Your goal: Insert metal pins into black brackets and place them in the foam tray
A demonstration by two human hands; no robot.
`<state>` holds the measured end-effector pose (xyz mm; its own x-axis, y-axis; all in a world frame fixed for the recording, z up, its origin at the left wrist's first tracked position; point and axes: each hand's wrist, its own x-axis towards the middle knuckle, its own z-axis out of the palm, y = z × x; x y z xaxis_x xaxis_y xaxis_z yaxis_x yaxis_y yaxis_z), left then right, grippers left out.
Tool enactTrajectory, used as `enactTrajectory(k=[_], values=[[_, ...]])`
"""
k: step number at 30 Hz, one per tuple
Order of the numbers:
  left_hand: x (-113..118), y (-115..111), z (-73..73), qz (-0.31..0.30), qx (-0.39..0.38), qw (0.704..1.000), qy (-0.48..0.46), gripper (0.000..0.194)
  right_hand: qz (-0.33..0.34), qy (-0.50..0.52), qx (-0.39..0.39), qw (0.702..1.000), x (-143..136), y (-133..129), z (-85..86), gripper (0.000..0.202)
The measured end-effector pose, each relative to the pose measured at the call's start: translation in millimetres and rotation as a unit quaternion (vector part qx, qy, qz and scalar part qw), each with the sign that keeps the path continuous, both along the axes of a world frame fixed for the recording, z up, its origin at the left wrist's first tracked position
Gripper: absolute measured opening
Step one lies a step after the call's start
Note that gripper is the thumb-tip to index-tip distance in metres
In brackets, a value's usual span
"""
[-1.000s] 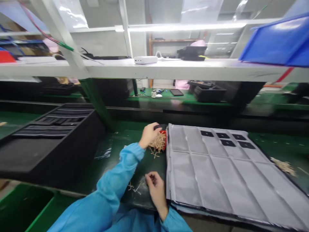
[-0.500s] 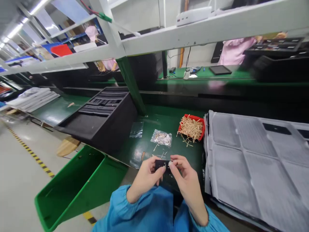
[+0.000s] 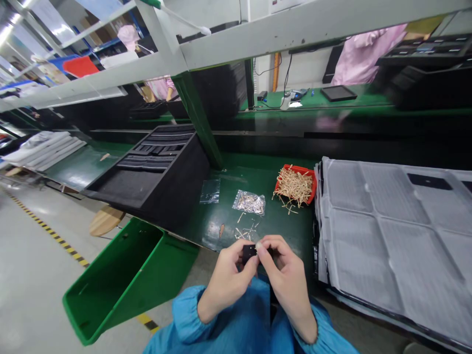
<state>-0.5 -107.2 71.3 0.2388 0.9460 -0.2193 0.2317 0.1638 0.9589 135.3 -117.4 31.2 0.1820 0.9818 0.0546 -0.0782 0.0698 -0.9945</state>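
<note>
Between my two hands is a small black flat part (image 3: 249, 252) with tiny light marks on its face, partly covered by my fingers. My left hand (image 3: 230, 275) grips its left end. My right hand (image 3: 282, 268) pinches its right side, with the thumb pressed on the face. Just beyond my fingers, several small thin metal pieces (image 3: 241, 233) lie loose on the green table (image 3: 195, 223). Past them rests a clear bag of small metal pieces (image 3: 250, 202). A red tray (image 3: 311, 183) heaped with small brass-coloured strips (image 3: 294, 186) stands farther right.
At right, a stack of grey moulded trays (image 3: 357, 241) borders the work area. A large black bin with dividers (image 3: 177, 191) stands left, near an empty clear bag (image 3: 210, 191). Below the table edge is a green crate (image 3: 121, 290). Co-workers in pink (image 3: 363, 59) sit across the bench.
The black part has turned in my hands, so less of its face shows, and my fingers have drawn closer around it. The whole view has shifted slightly.
</note>
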Motion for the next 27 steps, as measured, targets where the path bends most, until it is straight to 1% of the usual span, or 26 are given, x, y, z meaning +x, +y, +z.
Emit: enactTrajectory(k=[5, 7, 10, 12, 14, 16, 20, 23, 25, 27], values=[[-2, -3, 2.9, -0.015, 0.013, 1.000, 0.013, 0.018, -0.036, -0.043, 0.025, 0.998, -4, -4, 6.7, 0.017], [-6, -4, 5.4, -0.037, 0.022, 0.999, 0.014, 0.022, -0.056, -0.069, 0.045, 0.995, -4, -5, 10.9, 0.015], [-11, -6, 9.6, -0.085, 0.048, 0.995, 0.012, 0.028, -0.086, -0.103, 0.082, 0.988, -4, -7, 18.1, 0.012], [-12, -7, 10.8, -0.097, 0.064, 0.993, 0.009, 0.030, -0.101, -0.125, 0.103, 0.982, -5, -9, 22.5, 0.011], [-12, -8, 10.4, -0.080, 0.070, 0.994, 0.004, 0.031, -0.109, -0.147, 0.116, 0.976, -6, -12, 26.3, 0.010], [-10, -9, 8.8, -0.046, 0.074, 0.996, 0.003, 0.034, -0.117, -0.168, 0.127, 0.971, -9, -14, 29.5, 0.008], [-5, -11, 6.2, 0.009, 0.100, 0.994, 0.029, 0.038, -0.132, -0.208, 0.158, 0.956, -14, -17, 34.3, 0.008], [-4, -13, 5.4, 0.041, 0.119, 0.991, 0.045, 0.038, -0.124, -0.233, 0.172, 0.949, -13, -21, 35.3, 0.009], [-4, -14, 5.3, 0.070, 0.118, 0.990, 0.035, 0.038, -0.109, -0.248, 0.183, 0.945, -10, -25, 34.0, 0.017], [-4, -13, 5.9, 0.101, 0.099, 0.990, 0.008, 0.039, -0.106, -0.250, 0.189, 0.944, -7, -28, 31.1, 0.032]])
